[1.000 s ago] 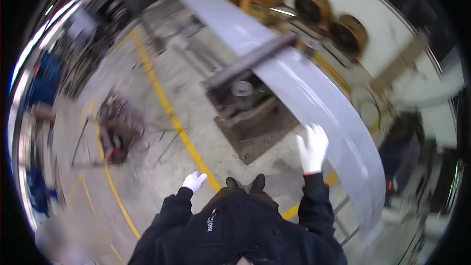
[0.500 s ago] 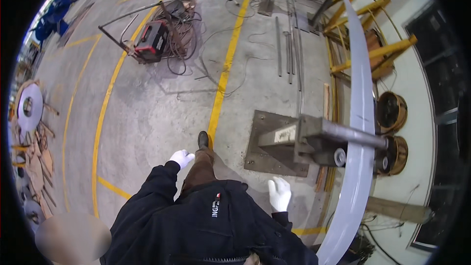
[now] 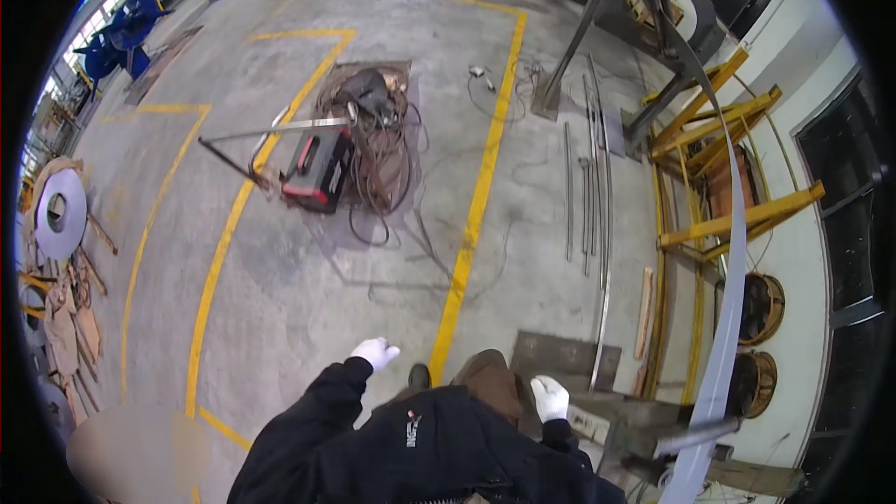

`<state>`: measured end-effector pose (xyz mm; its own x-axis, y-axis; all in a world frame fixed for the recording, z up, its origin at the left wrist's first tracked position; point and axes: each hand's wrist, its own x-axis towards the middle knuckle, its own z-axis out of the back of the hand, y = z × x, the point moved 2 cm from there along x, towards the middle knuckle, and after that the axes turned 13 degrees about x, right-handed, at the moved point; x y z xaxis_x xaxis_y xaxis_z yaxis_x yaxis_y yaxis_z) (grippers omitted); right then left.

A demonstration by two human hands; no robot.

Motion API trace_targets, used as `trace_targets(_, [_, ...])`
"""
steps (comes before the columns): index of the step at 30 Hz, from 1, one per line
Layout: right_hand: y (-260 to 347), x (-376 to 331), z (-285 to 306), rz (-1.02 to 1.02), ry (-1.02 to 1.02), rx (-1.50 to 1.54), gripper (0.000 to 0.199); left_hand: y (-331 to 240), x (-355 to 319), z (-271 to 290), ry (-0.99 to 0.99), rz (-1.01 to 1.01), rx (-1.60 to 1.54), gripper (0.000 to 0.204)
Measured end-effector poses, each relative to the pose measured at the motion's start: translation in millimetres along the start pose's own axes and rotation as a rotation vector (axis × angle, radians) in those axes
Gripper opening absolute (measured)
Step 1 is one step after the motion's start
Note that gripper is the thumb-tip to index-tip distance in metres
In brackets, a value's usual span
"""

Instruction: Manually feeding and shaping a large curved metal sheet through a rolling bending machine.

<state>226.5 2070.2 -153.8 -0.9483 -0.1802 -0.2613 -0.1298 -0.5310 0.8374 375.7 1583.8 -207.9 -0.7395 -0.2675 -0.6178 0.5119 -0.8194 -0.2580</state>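
My left hand (image 3: 375, 353), in a white glove, hangs in front of my body at the lower middle, its fingers loosely bent and holding nothing that I can see. Lower right of it, my right hand (image 3: 551, 399), also white-gloved, is beside my thigh with relaxed fingers and nothing visible in it. Closest to that hand is a steel stand (image 3: 588, 425) on a floor plate (image 3: 551, 355). A long shiny metal strip (image 3: 726, 336) runs past the stand on the right, apart from my hand. One dark boot (image 3: 419, 376) shows below me on the concrete.
Ahead lies a red and black box-shaped machine (image 3: 322, 168) on a handled cart, with coiled cables (image 3: 387, 159) around it. Long metal bars (image 3: 597, 224) lie on the floor to the right, near a yellow frame (image 3: 747, 219). A metal coil (image 3: 61, 212) stands far left.
I have stepped forward: the stand has slid down to the lower right and the machine looks nearer. My view has tilted up, showing a far bench. Both gloved hands swing without anything visible in them.
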Motion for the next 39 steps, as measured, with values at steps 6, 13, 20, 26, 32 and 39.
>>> trace_targets(6, [12.1,165.8,-44.2,0.002,0.017,-0.071,0.029,-63.0,177.7,132.1,-0.047,-0.143,-0.043,0.061])
trace_targets(13, [78.5,507.0,-114.7,0.117,0.297,-0.389,0.029,-81.8,415.5,306.7,-0.134,0.012,-0.087,0.06])
trace_targets(20, [379.3,874.4,-146.9,0.343,0.304,-0.085,0.031,-64.8,591.4,504.2,-0.277,0.191,-0.177,0.057])
trace_targets(26, [491.8,1125.3,-219.3,0.479,0.313,-0.187,0.029,2.6,774.3,600.8,-0.201,0.297,-0.147,0.057])
trace_targets(32, [454.7,1319.7,-286.4,0.149,0.411,-0.457,0.034,59.0,995.5,781.5,-0.057,0.37,-0.133,0.049])
trace_targets(39, [487.9,1517.5,-343.9,0.428,0.458,-0.403,0.029,51.7,1184.4,1130.9,-0.389,0.195,-0.115,0.046])
